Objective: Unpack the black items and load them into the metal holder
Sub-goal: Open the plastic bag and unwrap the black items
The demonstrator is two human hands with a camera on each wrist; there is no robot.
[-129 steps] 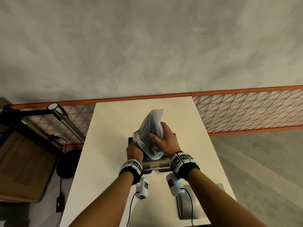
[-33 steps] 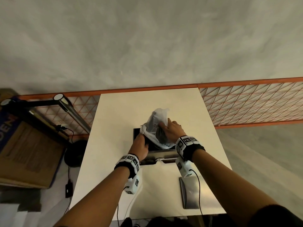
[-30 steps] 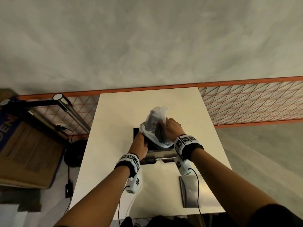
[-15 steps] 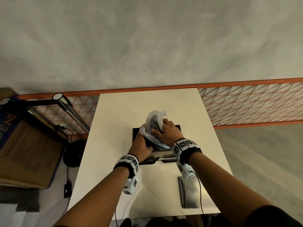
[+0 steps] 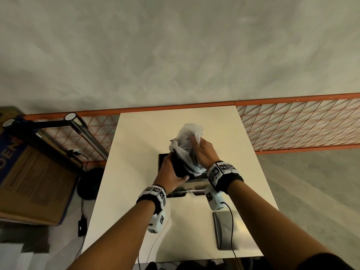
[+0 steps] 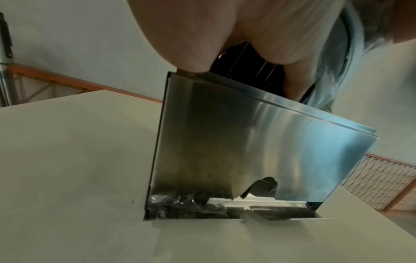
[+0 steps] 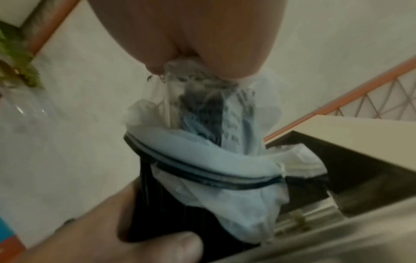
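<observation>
Left hand (image 5: 169,172) wrapped around the bottom of the black stack (image 5: 178,167), fingers and thumb curled tight on it, right above the holder (image 6: 258,142). Right hand (image 5: 204,152) pinching the bag (image 5: 188,138) up top, fingertips bunching the thin plastic, bag half peeled back off the stack. From the right wrist view, bag (image 7: 216,160) rolled down past a dark rim, black stack (image 7: 157,213) poking out underneath, left thumb (image 7: 157,249) pressed across its front. From the left wrist view, left hand (image 6: 225,32) hovering just over the holder's top edge, stack (image 6: 238,60) showing as a dark sliver between thumb and fingers, apparently clear of the rim but hard to tell for sure. Some crinkly black stuff (image 6: 184,208) visible through the slot at the holder's base.

Holder (image 5: 165,160) standing about mid-table (image 5: 136,143), open top facing up. Flat metal plate (image 5: 233,230) lying near the table's near right corner. Off the left edge: cardboard box (image 5: 35,182), lamp arm (image 5: 78,125), cable running down to the floor. Orange mesh fence (image 5: 302,123) beyond the far edge.
</observation>
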